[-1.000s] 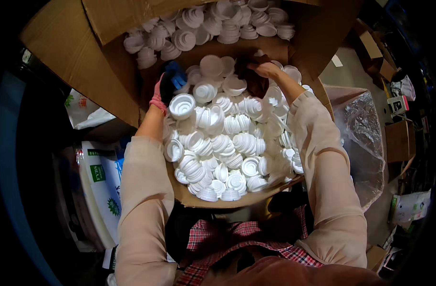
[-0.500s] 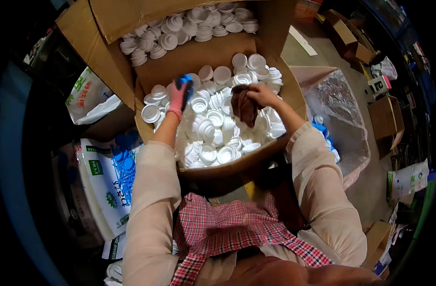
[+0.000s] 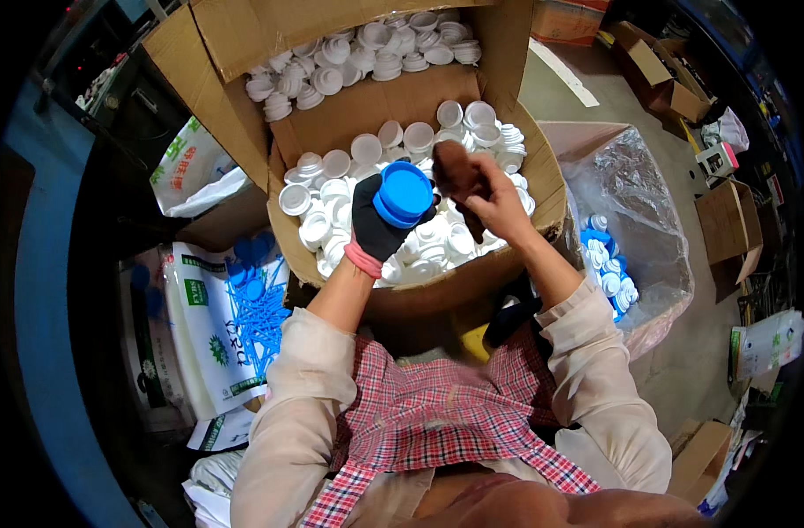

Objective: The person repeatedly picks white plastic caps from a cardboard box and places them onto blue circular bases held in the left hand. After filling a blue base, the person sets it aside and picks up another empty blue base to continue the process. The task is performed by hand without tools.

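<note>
My left hand (image 3: 372,222), in a black glove with a pink cuff, is closed on a round blue plastic cap (image 3: 404,188); its flat face is turned up. To its right my bare right hand (image 3: 497,201) grips a bunched brown cloth (image 3: 456,172), which hangs from the fingers. Both hands are over a cardboard box (image 3: 424,300) that holds a heap of white plastic caps (image 3: 437,245). The glove hides some of the caps beneath it.
Another pile of white caps (image 3: 386,66) lies beyond the brown cardboard panel. At the right stands a plastic-lined box (image 3: 653,220) with white and blue pieces. White printed sacks (image 3: 207,352) and blue sticks (image 3: 259,321) are at the left. Cartons (image 3: 727,220) stand far right.
My left hand has come from the box's left side toward the middle, and the blue cap in it now faces up. My right hand, with the cloth, has stayed near its place.
</note>
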Tool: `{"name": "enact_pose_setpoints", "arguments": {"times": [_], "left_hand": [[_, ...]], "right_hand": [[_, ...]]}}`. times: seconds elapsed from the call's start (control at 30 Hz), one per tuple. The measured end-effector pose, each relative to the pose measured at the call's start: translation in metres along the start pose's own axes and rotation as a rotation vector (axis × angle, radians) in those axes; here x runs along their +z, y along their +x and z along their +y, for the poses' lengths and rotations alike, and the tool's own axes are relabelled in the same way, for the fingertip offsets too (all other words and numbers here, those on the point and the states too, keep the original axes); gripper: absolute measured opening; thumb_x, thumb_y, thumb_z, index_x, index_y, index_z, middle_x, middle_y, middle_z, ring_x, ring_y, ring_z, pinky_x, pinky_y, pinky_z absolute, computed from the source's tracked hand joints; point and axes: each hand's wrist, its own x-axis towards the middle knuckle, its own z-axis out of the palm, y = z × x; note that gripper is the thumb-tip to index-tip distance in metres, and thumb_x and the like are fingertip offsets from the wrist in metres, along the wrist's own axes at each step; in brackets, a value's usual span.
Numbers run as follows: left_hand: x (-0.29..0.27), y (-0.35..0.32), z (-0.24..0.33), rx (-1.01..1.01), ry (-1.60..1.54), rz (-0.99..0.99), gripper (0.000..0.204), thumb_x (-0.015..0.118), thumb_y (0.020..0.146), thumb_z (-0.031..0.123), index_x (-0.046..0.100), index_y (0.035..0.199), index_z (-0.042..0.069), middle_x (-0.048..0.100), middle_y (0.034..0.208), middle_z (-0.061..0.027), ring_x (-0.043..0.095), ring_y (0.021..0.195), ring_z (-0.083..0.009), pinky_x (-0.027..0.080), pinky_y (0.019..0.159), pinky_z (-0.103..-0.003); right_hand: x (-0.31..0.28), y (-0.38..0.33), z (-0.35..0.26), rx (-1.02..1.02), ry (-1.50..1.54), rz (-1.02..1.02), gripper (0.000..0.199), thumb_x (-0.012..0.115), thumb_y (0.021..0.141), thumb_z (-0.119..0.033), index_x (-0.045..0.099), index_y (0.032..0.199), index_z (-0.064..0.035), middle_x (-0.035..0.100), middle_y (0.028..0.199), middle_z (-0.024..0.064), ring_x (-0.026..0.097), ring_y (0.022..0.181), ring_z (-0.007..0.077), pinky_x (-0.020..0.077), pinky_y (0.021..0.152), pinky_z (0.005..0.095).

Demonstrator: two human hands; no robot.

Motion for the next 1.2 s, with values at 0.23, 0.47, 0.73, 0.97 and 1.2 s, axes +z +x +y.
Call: {"name": "enact_pose_setpoints", "arguments": {"times": [0.23, 0.47, 0.73, 0.97, 1.2], "left_hand": [[-0.007, 0.012, -0.023, 0.37, 1.166, -0.036, 0.019, 0.062, 0.084, 0.02, 0.056, 0.095, 0.006, 0.058, 0.086, -0.0057, 0.061, 0.082, -0.0205, 0.05, 0.076, -0.03], [-0.002, 0.013, -0.036, 0.06, 0.479, -0.023, 0.057, 0.049, 0.094, 0.043, 0.041, 0.137, 0.008, 0.057, 0.119, -0.0094, 0.062, 0.1, -0.0222, 0.055, 0.075, -0.034], [-0.031, 0.019, -0.005, 0.066, 0.655, 0.316, 0.047, 0.045, 0.099, 0.038, 0.048, 0.129, 0.002, 0.058, 0.118, -0.0123, 0.057, 0.106, -0.0164, 0.048, 0.091, -0.031], [-0.049, 0.022, -0.022, 0.092, 0.376, -0.032, 0.03, 0.047, 0.093, 0.036, 0.056, 0.087, 0.008, 0.062, 0.087, -0.0072, 0.062, 0.08, -0.0215, 0.053, 0.073, -0.033], [-0.011, 0.007, -0.048, 0.047, 0.511, 0.346, 0.041, 0.042, 0.099, 0.042, 0.054, 0.114, 0.006, 0.059, 0.103, -0.0076, 0.062, 0.09, -0.0209, 0.053, 0.078, -0.035]], "right_hand": [[0.034, -0.017, 0.007, -0.715, -0.555, -0.053, 0.034, 0.07, 0.063, -0.002, 0.065, 0.095, -0.0116, 0.055, 0.099, 0.0084, 0.058, 0.089, 0.0276, 0.05, 0.073, 0.0377], [0.009, 0.011, 0.02, -0.327, -0.651, 0.168, 0.029, 0.067, 0.069, -0.007, 0.066, 0.098, -0.0126, 0.054, 0.09, 0.0135, 0.059, 0.084, 0.0339, 0.0491, 0.071, 0.0413], [-0.018, 0.008, 0.037, -0.296, -0.4, -0.002, 0.036, 0.059, 0.073, -0.001, 0.061, 0.109, -0.0031, 0.056, 0.1, 0.0137, 0.058, 0.091, 0.0315, 0.0478, 0.081, 0.0346], [0.04, -0.021, 0.037, -0.515, -0.58, -0.113, 0.036, 0.07, 0.066, -0.007, 0.063, 0.101, -0.0119, 0.053, 0.096, 0.01, 0.057, 0.092, 0.0309, 0.0498, 0.076, 0.0394], [0.037, -0.008, 0.032, -0.389, -0.659, 0.078, 0.026, 0.069, 0.068, -0.007, 0.064, 0.093, -0.0122, 0.054, 0.091, 0.0103, 0.058, 0.087, 0.0309, 0.0496, 0.072, 0.0405]]}}
